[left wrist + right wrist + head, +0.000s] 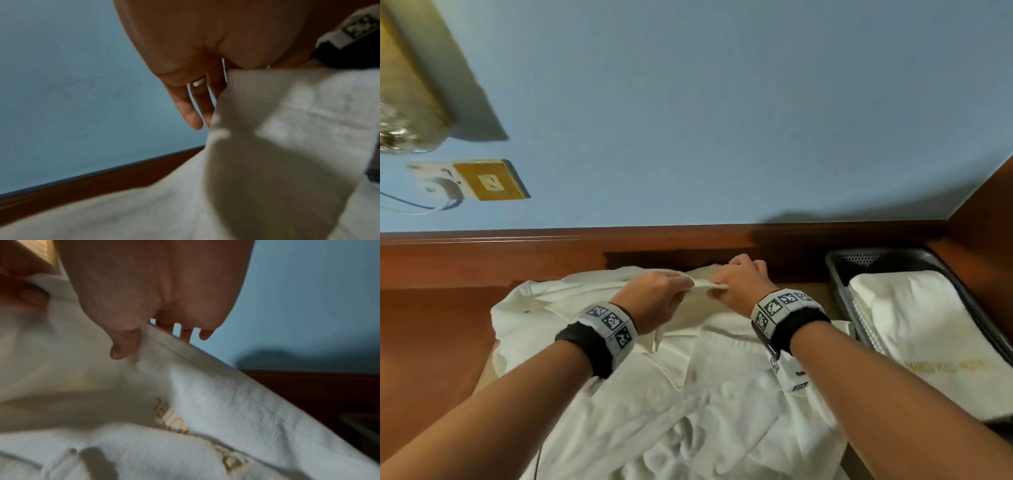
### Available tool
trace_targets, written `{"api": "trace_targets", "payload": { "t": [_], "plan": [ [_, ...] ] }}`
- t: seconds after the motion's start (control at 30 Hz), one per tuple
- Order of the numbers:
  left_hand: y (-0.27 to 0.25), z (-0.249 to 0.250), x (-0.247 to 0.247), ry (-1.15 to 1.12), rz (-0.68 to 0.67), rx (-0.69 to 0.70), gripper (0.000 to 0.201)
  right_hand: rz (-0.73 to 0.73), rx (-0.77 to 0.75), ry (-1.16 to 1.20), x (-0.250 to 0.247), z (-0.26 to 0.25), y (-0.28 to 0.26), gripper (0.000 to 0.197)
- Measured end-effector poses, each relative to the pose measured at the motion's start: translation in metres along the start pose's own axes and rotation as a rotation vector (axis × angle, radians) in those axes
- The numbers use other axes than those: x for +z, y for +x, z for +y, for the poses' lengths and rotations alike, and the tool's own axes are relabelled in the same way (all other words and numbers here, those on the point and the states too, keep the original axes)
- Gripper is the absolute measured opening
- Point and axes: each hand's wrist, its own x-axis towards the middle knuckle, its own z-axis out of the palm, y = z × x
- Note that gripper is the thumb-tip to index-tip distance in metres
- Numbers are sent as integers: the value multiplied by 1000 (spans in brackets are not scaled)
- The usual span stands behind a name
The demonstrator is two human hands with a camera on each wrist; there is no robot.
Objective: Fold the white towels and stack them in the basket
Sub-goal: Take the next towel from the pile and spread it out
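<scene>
Hands (700, 291) pinching towel (688, 377) edge, basket (839, 274) beside

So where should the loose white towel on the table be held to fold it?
Hold the loose towel along its hemmed far edge, reaching over from the near side, as the left hand and right hand do now. That edge is straight and lifted clear of the crumpled pile. The hands pinch it close together; sliding apart toward the corners would probably spread it flatter.
</scene>
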Motion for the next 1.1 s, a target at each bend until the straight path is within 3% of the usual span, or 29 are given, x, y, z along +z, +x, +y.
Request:
{"api": "trace_targets", "payload": {
  "t": [0.1,0.23,0.5,0.7,0.93,1.03,1.1],
  "plan": [
    [-16,-7,-38,-48,93,5,18,51,-35,-11,-15,-12,-1,24],
    [-45,-13,-95,-93,182,-251,20,163,-87,46,-36,-23,-14,21],
    [-140,-30,-179,157,332,-611,23,234,-63,-51,-78,-19,-46,14],
    [-200,-22,-228,352,450,-711,23,297,-28,-73,-94,-44,-71,21],
    [-292,-46,-314,535,644,-896,25,428,-71,-54,-128,-131,-94,22],
    [-332,-70,-337,540,763,-1053,23,486,-139,3,-133,-195,-101,30],
    [-345,-86,-340,494,787,-1028,26,524,-204,54,-131,-247,-107,21]
  ]
}}
